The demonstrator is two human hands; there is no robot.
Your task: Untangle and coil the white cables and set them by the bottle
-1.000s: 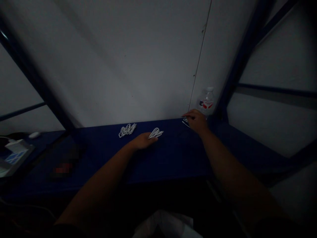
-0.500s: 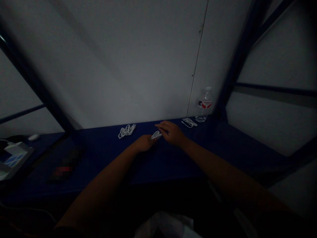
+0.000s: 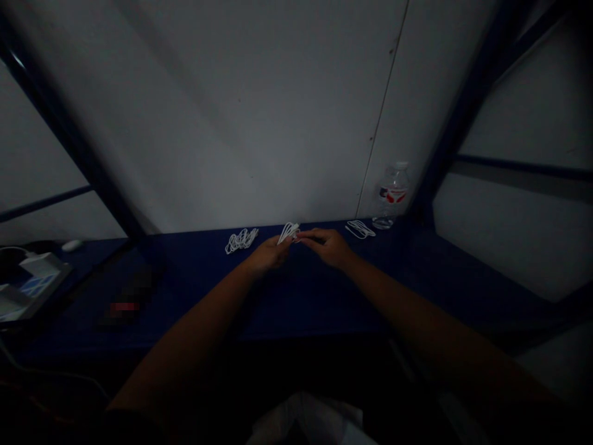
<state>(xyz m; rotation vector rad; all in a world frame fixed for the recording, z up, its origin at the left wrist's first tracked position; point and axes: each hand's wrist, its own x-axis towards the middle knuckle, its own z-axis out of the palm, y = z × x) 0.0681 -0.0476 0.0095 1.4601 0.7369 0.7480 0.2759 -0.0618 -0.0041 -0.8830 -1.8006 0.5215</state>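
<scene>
Between my hands is a white cable point(image 3: 288, 231) gathered in loops, held above the blue surface. My left hand point(image 3: 267, 254) is closed around the lower part of the loops. My right hand point(image 3: 328, 244) pinches the cable at its right side, thumb and forefinger together. To the left on the surface lies another bundled white cable point(image 3: 241, 240), loosely wound. A third looped white cable point(image 3: 360, 229) lies beyond my right hand, near the wall. Dim light hides the finer detail at my fingertips.
A clear plastic bottle point(image 3: 391, 196) with a red and white label stands at the back right against the wall. On the left are a white power strip point(image 3: 39, 287), a small white object point(image 3: 71, 245) and a blurred dark item point(image 3: 125, 303). Blue metal posts point(image 3: 69, 136) flank the blue tabletop point(image 3: 296, 309).
The cable's loops have turned upright in my left hand. My right hand has lowered its fingertips onto the cable's side. The whole view has shifted slightly.
</scene>
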